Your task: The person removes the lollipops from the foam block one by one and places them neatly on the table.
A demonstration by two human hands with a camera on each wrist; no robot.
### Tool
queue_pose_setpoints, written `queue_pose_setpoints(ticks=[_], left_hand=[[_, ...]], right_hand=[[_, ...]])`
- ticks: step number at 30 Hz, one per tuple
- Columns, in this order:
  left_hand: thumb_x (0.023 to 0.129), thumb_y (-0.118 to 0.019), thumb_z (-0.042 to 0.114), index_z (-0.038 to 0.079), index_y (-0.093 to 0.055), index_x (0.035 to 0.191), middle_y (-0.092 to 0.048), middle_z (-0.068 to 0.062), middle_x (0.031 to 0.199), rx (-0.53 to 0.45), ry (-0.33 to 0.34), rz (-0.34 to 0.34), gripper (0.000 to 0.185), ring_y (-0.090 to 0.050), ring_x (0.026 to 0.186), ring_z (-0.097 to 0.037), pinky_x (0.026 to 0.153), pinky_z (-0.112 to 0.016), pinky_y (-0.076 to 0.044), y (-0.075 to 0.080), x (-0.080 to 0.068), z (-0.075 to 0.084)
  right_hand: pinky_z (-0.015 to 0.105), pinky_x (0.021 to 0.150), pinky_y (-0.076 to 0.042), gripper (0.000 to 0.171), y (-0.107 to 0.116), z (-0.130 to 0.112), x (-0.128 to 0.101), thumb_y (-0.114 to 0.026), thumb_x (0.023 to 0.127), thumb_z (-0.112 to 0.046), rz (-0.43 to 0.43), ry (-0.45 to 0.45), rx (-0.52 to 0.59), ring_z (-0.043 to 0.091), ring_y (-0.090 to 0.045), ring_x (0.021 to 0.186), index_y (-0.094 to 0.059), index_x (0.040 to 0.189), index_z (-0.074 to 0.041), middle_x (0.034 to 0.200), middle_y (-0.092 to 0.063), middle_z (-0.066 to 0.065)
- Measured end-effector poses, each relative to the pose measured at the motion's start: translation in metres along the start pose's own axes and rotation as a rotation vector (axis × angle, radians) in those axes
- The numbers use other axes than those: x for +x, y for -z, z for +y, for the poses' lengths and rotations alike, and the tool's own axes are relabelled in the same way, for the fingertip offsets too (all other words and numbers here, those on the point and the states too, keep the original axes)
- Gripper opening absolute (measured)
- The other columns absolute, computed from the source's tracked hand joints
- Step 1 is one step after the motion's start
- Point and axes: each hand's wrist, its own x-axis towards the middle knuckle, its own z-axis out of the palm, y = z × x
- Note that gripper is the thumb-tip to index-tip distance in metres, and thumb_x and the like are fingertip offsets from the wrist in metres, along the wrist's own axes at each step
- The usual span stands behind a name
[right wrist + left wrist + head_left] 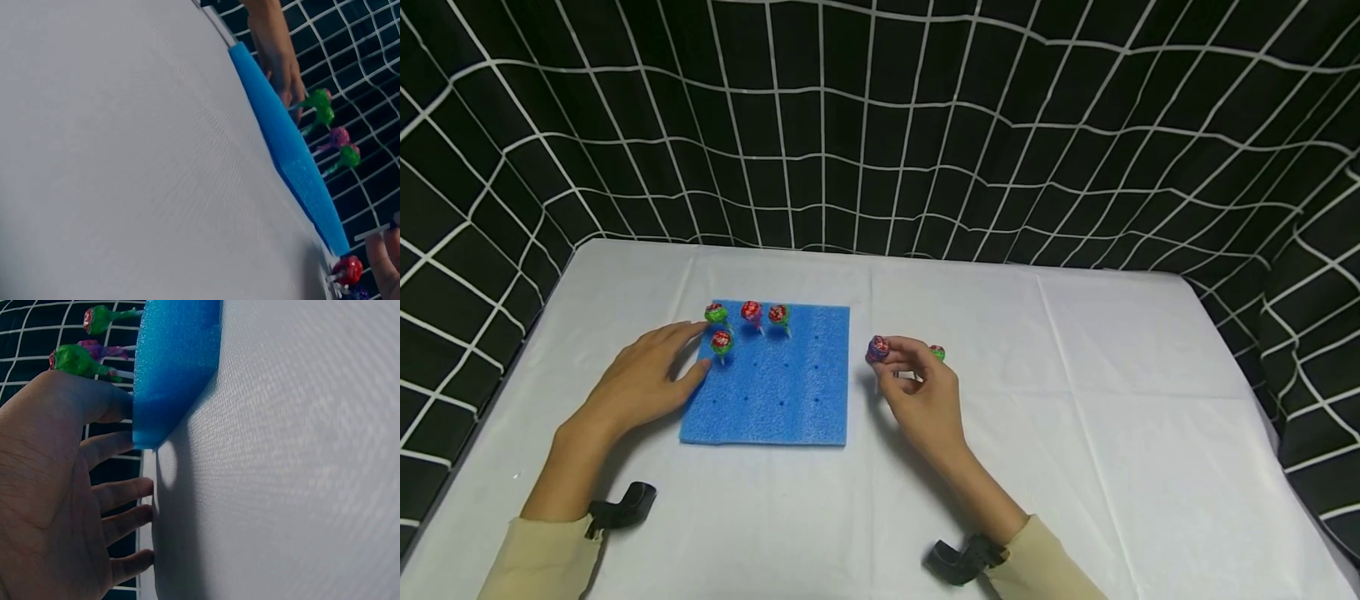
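Note:
A blue foam pad [775,392] with rows of small holes lies on the white table. Several wrapped lollipops [751,312] stand on their sticks along its far left part. My left hand [694,348] lies flat at the pad's left edge with straight fingers, and its thumb [109,403] presses the foam pad [175,356]. Just right of the pad, my right hand [891,358] pinches a purple lollipop [877,347] between thumb and fingers. A green lollipop [937,352] shows just beyond that hand. A red lollipop [349,270] lies on the cloth by the right fingertips [384,262].
A white cloth [1112,400] covers the table. Black fabric with a white grid [925,125] hangs close behind and at both sides. The standing lollipops [320,100] rise above the foam pad [287,150] near the left hand [281,69].

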Motion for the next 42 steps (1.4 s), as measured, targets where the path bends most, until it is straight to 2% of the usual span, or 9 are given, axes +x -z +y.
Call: queue_pose_setpoints(ticks=[6, 10, 18, 28, 37, 42], left_hand=[[0.106, -0.056, 0.04, 0.009, -0.041, 0.162, -0.04, -0.027, 0.166, -0.005, 0.004, -0.002, 0.065, -0.032, 0.156, -0.053, 0.125, -0.075, -0.025, 0.0, 0.0, 0.0], [0.106, -0.056, 0.039, 0.008, -0.041, 0.162, -0.04, -0.027, 0.166, -0.004, 0.007, -0.003, 0.065, -0.032, 0.156, -0.053, 0.125, -0.075, -0.025, -0.001, 0.0, 0.0], [0.106, -0.056, 0.039, 0.008, -0.042, 0.161, -0.041, -0.027, 0.166, -0.005, 0.014, 0.004, 0.065, -0.032, 0.155, -0.053, 0.125, -0.075, -0.025, -0.003, -0.001, 0.0], [0.106, -0.056, 0.04, 0.01, -0.042, 0.162, -0.04, -0.027, 0.166, -0.005, 0.006, 0.0, 0.065, -0.032, 0.155, -0.054, 0.124, -0.076, -0.025, -0.004, 0.0, 0.0], [0.106, -0.056, 0.038, 0.009, -0.042, 0.161, -0.04, -0.028, 0.166, -0.004, 0.019, 0.001, 0.064, -0.032, 0.155, -0.054, 0.124, -0.076, -0.025, -0.004, -0.003, -0.001], [0.106, -0.055, 0.04, 0.01, -0.041, 0.162, -0.038, -0.027, 0.167, -0.003, 0.024, -0.001, 0.065, -0.03, 0.156, -0.054, 0.125, -0.076, -0.024, -0.004, -0.002, -0.001]], right_hand=[[0.016, 0.074, -0.063, 0.033, 0.006, 0.002, -0.002, -0.071, 0.092, 0.011, 0.019, -0.009, -0.018, 0.002, -0.069, 0.09, -0.069, 0.124, 0.005, 0.107, -0.074, 0.023], [0.016, 0.074, -0.063, 0.034, 0.013, 0.002, -0.003, -0.072, 0.091, 0.01, 0.056, -0.022, -0.06, 0.003, -0.07, 0.089, -0.07, 0.125, 0.003, 0.106, -0.075, 0.021], [0.015, 0.072, -0.061, 0.036, 0.035, 0.007, 0.004, -0.075, 0.091, 0.008, 0.082, -0.011, -0.114, 0.001, -0.07, 0.088, -0.071, 0.126, 0.001, 0.104, -0.075, 0.02], [0.011, 0.069, -0.059, 0.035, 0.062, 0.015, 0.006, -0.072, 0.093, 0.007, 0.082, -0.075, -0.189, 0.0, -0.068, 0.086, -0.068, 0.128, 0.002, 0.103, -0.073, 0.021], [0.011, 0.066, -0.056, 0.034, 0.072, 0.017, 0.005, -0.072, 0.092, 0.004, 0.066, -0.168, -0.278, 0.003, -0.066, 0.08, -0.067, 0.126, 0.001, 0.101, -0.073, 0.017], [0.01, 0.069, -0.054, 0.034, 0.077, 0.018, 0.006, -0.071, 0.092, 0.002, 0.076, -0.197, -0.33, 0.004, -0.065, 0.08, -0.067, 0.126, 0.001, 0.1, -0.074, 0.017]])
